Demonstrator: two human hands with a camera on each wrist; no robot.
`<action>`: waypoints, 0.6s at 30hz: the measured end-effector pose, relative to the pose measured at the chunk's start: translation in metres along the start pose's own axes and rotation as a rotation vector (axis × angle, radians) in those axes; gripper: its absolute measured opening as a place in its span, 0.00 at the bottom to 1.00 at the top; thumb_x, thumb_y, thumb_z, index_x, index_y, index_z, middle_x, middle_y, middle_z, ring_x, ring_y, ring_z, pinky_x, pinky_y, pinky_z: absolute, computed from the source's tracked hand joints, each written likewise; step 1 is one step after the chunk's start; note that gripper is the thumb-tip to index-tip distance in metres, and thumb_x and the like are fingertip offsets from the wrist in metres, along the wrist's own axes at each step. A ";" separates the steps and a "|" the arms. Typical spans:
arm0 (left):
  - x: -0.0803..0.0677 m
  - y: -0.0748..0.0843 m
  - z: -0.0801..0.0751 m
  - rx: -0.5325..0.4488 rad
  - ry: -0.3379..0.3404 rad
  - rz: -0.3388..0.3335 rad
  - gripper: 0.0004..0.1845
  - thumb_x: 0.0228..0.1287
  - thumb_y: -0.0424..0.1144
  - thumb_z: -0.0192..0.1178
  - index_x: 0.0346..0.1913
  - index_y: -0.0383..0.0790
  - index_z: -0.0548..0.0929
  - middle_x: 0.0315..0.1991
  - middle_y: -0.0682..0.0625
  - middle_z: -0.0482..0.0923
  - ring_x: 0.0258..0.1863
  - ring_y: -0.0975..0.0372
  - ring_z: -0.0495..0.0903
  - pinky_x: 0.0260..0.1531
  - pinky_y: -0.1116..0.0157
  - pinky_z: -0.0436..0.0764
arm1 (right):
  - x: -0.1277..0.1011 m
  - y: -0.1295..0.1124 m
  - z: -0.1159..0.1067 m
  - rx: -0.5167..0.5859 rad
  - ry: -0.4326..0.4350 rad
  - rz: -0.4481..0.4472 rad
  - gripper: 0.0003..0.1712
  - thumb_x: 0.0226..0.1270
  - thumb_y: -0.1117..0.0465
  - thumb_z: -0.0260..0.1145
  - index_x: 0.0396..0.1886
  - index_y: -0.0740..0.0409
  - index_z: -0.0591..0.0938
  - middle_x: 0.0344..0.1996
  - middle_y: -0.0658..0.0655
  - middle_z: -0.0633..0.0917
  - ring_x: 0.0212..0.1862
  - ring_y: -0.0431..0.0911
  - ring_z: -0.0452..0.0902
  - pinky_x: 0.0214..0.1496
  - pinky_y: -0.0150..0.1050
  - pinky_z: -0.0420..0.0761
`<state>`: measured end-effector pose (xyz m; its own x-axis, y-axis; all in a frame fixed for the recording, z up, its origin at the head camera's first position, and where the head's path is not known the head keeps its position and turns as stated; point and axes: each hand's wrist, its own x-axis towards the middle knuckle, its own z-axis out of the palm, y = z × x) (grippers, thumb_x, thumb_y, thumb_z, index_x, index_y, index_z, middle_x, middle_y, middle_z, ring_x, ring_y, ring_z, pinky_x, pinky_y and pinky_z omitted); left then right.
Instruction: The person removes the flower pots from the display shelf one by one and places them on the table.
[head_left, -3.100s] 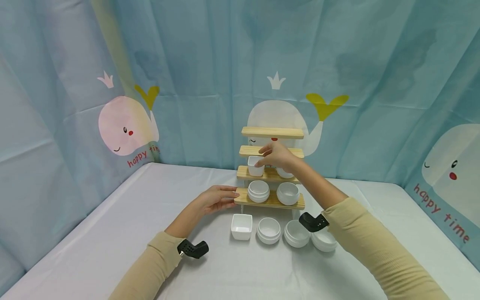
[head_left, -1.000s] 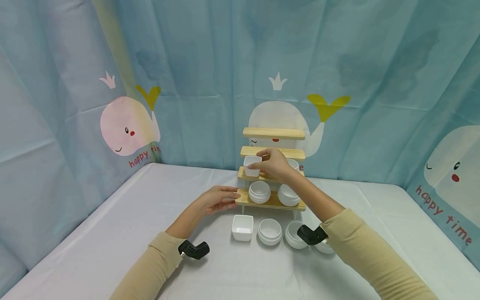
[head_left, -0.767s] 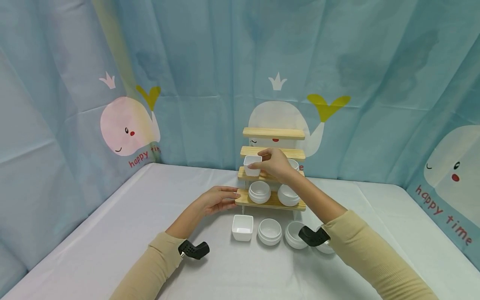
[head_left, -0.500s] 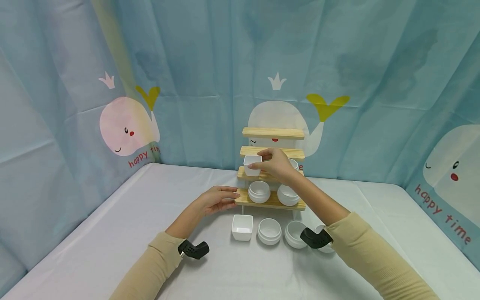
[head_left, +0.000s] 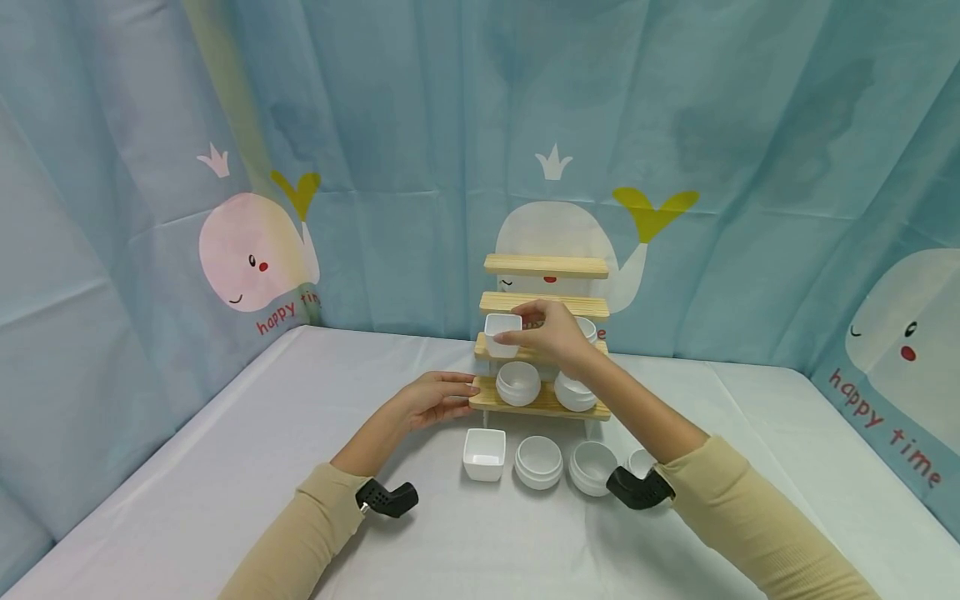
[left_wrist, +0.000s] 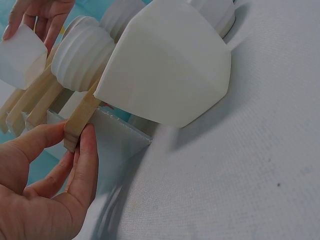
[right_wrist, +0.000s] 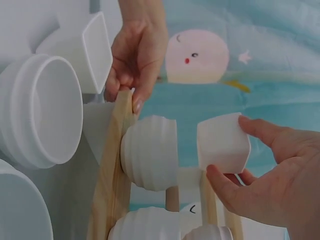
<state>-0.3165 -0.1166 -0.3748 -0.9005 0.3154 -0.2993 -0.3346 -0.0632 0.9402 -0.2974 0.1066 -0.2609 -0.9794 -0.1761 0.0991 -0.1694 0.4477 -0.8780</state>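
Right hand (head_left: 553, 335) pinches a small square cup (head_left: 502, 333) above the stepped shelf (head_left: 545, 266). Left hand (head_left: 435, 398) grips its lowest step. Next likely calls for lowering it level.

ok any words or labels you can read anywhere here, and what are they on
"happy time" in red on the curtain, under the pink whale.
"happy time" in red under the right whale.
A red "e" beside the wooden rack; the rest is hidden.
The white cups show no print.

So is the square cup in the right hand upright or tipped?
Upright: the square cup has its open mouth facing up, pinched by the right hand.
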 end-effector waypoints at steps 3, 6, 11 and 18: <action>0.000 0.000 0.000 0.001 0.005 -0.005 0.26 0.76 0.27 0.60 0.73 0.24 0.71 0.45 0.43 0.84 0.35 0.63 0.88 0.39 0.72 0.90 | -0.002 0.001 0.000 0.015 -0.008 -0.005 0.35 0.63 0.59 0.80 0.67 0.67 0.80 0.58 0.64 0.83 0.56 0.53 0.77 0.52 0.38 0.84; -0.001 0.001 -0.001 0.003 0.010 -0.008 0.26 0.76 0.27 0.60 0.73 0.24 0.70 0.46 0.42 0.83 0.35 0.64 0.87 0.38 0.72 0.90 | -0.005 0.001 0.000 0.027 -0.014 -0.006 0.35 0.64 0.60 0.80 0.67 0.67 0.79 0.58 0.64 0.83 0.56 0.53 0.78 0.52 0.37 0.84; 0.000 0.001 -0.001 0.002 0.011 -0.006 0.26 0.76 0.27 0.61 0.73 0.25 0.70 0.48 0.42 0.83 0.35 0.63 0.87 0.39 0.71 0.90 | -0.012 0.003 0.000 0.019 -0.023 -0.002 0.35 0.64 0.60 0.80 0.68 0.67 0.79 0.60 0.65 0.82 0.59 0.55 0.78 0.55 0.40 0.87; 0.001 0.000 -0.001 0.000 0.011 -0.008 0.26 0.76 0.27 0.61 0.73 0.25 0.71 0.49 0.41 0.81 0.36 0.63 0.87 0.39 0.72 0.90 | -0.020 0.002 -0.001 0.054 -0.049 -0.014 0.34 0.67 0.61 0.78 0.69 0.67 0.77 0.64 0.66 0.79 0.63 0.59 0.78 0.63 0.45 0.87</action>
<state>-0.3179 -0.1173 -0.3751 -0.9008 0.3054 -0.3088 -0.3420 -0.0606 0.9378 -0.2780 0.1118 -0.2648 -0.9701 -0.2254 0.0901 -0.1759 0.3967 -0.9009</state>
